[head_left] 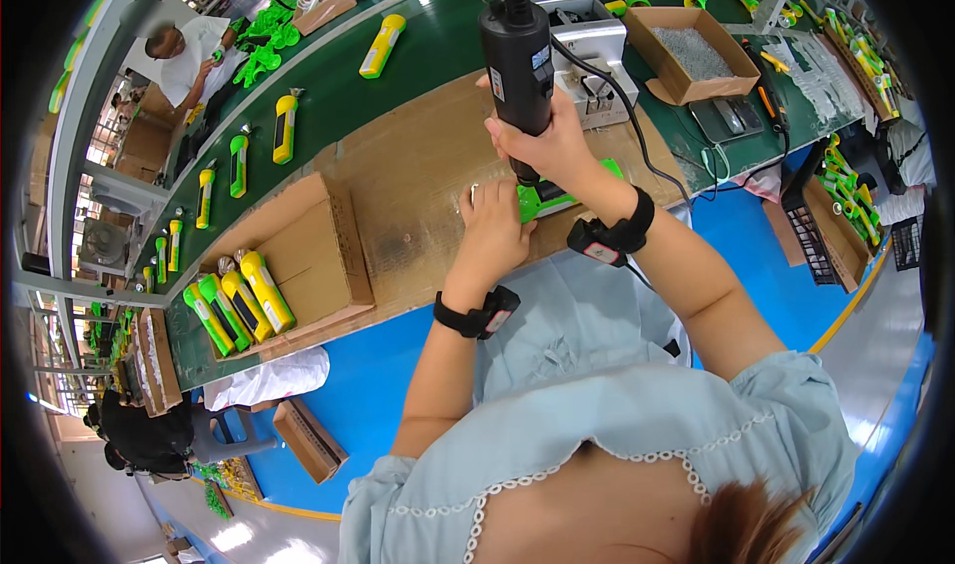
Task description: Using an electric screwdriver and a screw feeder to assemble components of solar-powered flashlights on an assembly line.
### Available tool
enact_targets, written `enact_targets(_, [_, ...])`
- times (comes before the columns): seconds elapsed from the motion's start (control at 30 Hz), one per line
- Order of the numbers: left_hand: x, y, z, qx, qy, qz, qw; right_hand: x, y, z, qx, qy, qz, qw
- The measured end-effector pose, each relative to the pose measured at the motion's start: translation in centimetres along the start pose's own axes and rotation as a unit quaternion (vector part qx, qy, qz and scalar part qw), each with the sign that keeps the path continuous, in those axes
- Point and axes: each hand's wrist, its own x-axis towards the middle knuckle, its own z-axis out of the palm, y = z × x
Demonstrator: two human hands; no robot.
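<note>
Two hands and one tool meet over a green plastic body (547, 204), which lies on a cardboard sheet (408, 196) near the edge of our green table (343, 111). Taking that green body as the clock's centre, we see a black cylindrical power driver (515, 72) rising toward 12 o'clock, its tip end down at the body; we cannot tell whether the bit is seated. The right grip (545, 144) is wrapped around the driver's lower barrel, while the left grip (494, 226), at 8 o'clock, lies half curled with its fingers against the body's end; what they may pinch, we cannot tell. An open carton (316, 231) with yellow and green torches (261, 290) sits at about 8 to 9 o'clock, and a smaller box (686, 89) of fine grey pieces at between 1 and 2.

We judge that the step goes best with the driver square to the surface, pressure straight along its barrel, the left fingers bracing the body clear of the tip, and the black cable (633, 116), looping at 2 o'clock near the right forearm, left slack so that it does not tug the tool
</note>
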Motion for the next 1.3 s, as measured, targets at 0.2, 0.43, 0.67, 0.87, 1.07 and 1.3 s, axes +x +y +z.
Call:
enact_targets(0.2, [-0.9,0.9,0.2,0.032,0.021,-0.006,0.999,-0.4,-5.4,-1.3,0.179,0.001,-0.091,0.98])
enact_targets(0.43, [-1.5,1.2,0.6,0.038,0.043,0.021,0.998,-1.7,-7.6,-7.0,-0.003,0.104,-0.096,0.99])
enact_targets(0.67, [-1.2,1.6,0.2,0.05,0.043,0.02,0.998,-5.3,-3.5,-10.8,-0.057,0.189,-0.027,0.98])
enact_targets(0.87, [-1.6,1.7,0.0,0.094,0.033,0.001,0.995,-5.9,-2.7,-11.6,-0.123,0.2,-0.041,0.971])
enact_targets(1.07, [-2.7,1.4,-1.1,0.136,0.025,-0.037,0.99,-6.0,-1.7,-11.8,-0.138,0.202,-0.048,0.968])
enact_targets(1.3, [-3.5,0.7,-2.2,0.149,0.014,-0.072,0.986,-6.5,-1.0,-11.5,-0.142,0.212,-0.059,0.965])
